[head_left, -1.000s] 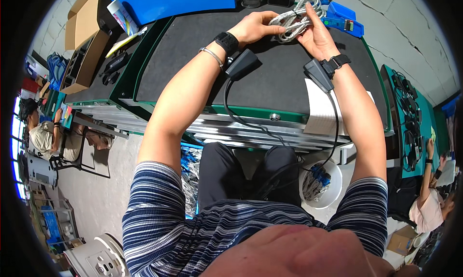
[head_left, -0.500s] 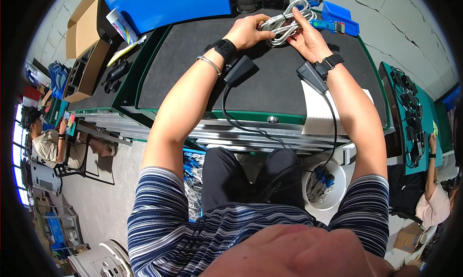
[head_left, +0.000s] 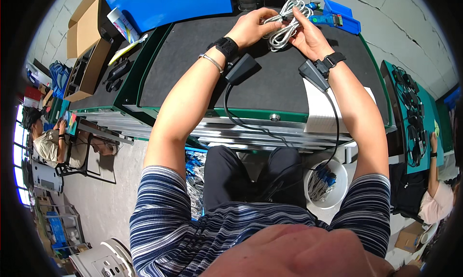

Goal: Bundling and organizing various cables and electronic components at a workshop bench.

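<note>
I hold the silvery cable (head_left: pixel 279 40) in my fingers (head_left: pixel 301 19), looped, bound in black mid-coil, blue plugs (head_left: pixel 322 20) jutting right.

Left hand (head_left: pixel 251 28) now at the coil's (head_left: pixel 288 30) tie (head_left: pixel 283 18).
Its fingertips have moved in from the coil's lower left edge; the loops now stretch farther past the thumb, and the blue plug (head_left: pixel 325 20) has shifted left, covering less of the tray (head_left: pixel 352 24).
</note>
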A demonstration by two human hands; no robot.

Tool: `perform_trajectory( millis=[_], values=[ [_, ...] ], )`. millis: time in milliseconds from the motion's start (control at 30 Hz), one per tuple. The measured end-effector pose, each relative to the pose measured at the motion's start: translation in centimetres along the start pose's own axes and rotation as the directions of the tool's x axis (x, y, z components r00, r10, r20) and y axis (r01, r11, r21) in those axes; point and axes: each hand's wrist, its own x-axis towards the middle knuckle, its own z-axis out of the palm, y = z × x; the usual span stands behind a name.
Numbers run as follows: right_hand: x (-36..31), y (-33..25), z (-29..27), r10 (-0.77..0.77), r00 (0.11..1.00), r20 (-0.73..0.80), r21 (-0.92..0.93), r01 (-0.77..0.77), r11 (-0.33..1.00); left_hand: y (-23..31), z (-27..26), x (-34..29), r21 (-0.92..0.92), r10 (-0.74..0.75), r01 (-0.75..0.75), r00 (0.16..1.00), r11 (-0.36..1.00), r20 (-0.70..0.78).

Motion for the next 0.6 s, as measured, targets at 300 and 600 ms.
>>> perform_trajectory(
  millis=[300,600],
  values=[
    [0.11,0.13,0.33,0.044,0.999,-0.014,0.095,-0.043,0.995,0.13,0.1,-0.37,0.315,0.111,-0.141,0.987,0.939,0.112],
    [0.15,0.33,-0.09,0.119,0.991,0.062,0.084,-0.124,0.989,0.02,0.21,-0.57,0.318,0.047,-0.069,0.996,0.945,0.076]
  ],
)
